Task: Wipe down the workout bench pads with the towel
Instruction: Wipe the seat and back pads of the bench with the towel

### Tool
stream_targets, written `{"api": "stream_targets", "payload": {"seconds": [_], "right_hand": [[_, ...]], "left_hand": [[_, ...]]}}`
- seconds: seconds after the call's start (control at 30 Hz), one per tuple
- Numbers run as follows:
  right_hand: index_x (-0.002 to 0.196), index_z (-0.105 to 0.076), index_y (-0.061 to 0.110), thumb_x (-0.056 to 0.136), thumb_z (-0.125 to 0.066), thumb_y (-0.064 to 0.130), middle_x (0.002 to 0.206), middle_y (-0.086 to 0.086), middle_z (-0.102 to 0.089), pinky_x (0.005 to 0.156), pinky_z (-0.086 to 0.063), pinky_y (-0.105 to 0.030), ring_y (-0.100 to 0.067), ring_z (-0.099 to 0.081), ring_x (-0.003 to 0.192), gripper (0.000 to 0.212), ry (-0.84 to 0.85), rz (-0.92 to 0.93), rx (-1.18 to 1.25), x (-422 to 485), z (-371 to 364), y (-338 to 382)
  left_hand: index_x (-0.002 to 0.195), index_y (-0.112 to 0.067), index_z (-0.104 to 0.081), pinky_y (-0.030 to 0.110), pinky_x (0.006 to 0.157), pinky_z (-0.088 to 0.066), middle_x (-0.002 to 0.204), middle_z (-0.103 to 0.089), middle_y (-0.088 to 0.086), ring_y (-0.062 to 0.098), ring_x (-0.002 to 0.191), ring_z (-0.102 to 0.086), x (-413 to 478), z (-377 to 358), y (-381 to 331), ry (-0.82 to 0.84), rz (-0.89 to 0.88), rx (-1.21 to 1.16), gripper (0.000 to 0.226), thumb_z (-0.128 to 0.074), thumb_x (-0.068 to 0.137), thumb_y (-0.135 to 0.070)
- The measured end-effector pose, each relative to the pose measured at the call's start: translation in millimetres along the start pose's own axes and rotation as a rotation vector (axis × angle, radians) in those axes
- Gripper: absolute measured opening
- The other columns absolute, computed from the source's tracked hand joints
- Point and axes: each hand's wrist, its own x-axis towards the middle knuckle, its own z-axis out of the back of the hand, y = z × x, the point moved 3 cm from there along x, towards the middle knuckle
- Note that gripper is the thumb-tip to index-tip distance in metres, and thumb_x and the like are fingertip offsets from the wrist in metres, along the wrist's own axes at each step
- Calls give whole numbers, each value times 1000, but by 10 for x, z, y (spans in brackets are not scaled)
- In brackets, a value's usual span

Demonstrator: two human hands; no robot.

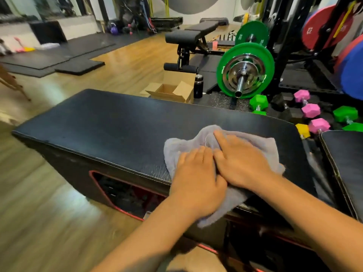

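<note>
A long black bench pad (110, 130) fills the middle of the view. A grey towel (259, 146) lies bunched on its right part and hangs over the near edge. My left hand (198, 179) presses flat on the towel's near left side, and my right hand (241, 161) presses flat on it just to the right. The two hands touch side by side. A second black pad (347, 160) begins at the far right, across a narrow gap.
Behind the bench are an open cardboard box (169, 91), a black bottle (198, 86), a barbell with green plates (245, 71), and pink and green dumbbells (310, 110). Another bench (188, 38) stands further back. Wooden floor (39, 203) lies to the left.
</note>
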Motion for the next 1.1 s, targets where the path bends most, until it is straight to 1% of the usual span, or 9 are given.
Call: {"api": "stream_targets", "payload": {"seconds": [0.17,0.3,0.47,0.57,0.67,0.77,0.87,1.03,1.1], "right_hand": [[141,-25,23,87,-16,48,128,-8,-53,98,-38,-43,-27,-47,117,61,60,119,-18,-429,2,481],[137,-36,18,97,-31,38,136,-15,-51,103,-35,-44,-32,-44,127,46,199,81,105,379,-76,241],[143,-32,17,100,-35,32,144,-16,-44,98,-35,-37,-32,-43,129,46,242,-24,123,1012,-1,79],[141,-35,18,98,-33,38,138,-16,-51,99,-40,-40,-32,-48,125,48,188,-1,66,743,2,172],[120,-52,21,95,-36,38,122,-5,-63,93,-43,-36,-23,-56,114,35,67,173,93,165,75,382],[115,-52,27,90,-32,41,113,7,-63,93,-43,-35,-12,-56,107,35,30,307,120,-184,61,537],[126,-46,26,90,-25,46,123,6,-59,98,-42,-37,-13,-51,117,46,76,293,95,-89,-79,479],[132,-44,18,92,-24,43,128,-4,-56,97,-43,-41,-27,-52,120,51,65,249,82,292,-183,445],[133,-42,18,92,-24,45,129,-5,-56,96,-44,-41,-27,-52,119,52,67,209,66,478,-230,411]], "left_hand": [[129,-11,-48,42,106,-36,127,-54,6,23,118,-48,-501,119,221,-39,-28,53,43,-31,98,-35],[131,-6,-46,46,106,-35,132,-53,13,28,121,-48,266,-11,508,31,95,80,61,-22,94,-49],[134,-10,-47,47,104,-39,137,-52,16,32,124,-48,1224,-102,787,222,236,99,70,-22,82,-49],[131,-3,-47,45,105,-36,136,-50,19,33,125,-45,874,-63,680,107,164,102,60,-26,90,-41],[131,-5,-48,43,105,-36,133,-53,16,29,122,-47,84,78,539,19,71,157,57,-23,94,-40],[150,-2,-21,43,119,-14,155,-27,19,30,143,-23,-355,167,426,105,58,206,78,-3,89,-46],[153,-1,-3,37,121,2,161,-6,17,25,149,-4,-311,159,434,173,103,172,78,0,88,-46],[148,-2,-27,39,119,-17,150,-35,17,27,139,-30,145,32,609,96,137,160,88,11,80,-45],[141,-1,-36,40,115,-24,141,-44,19,30,130,-38,377,-21,694,84,166,182,81,8,86,-40]]}}
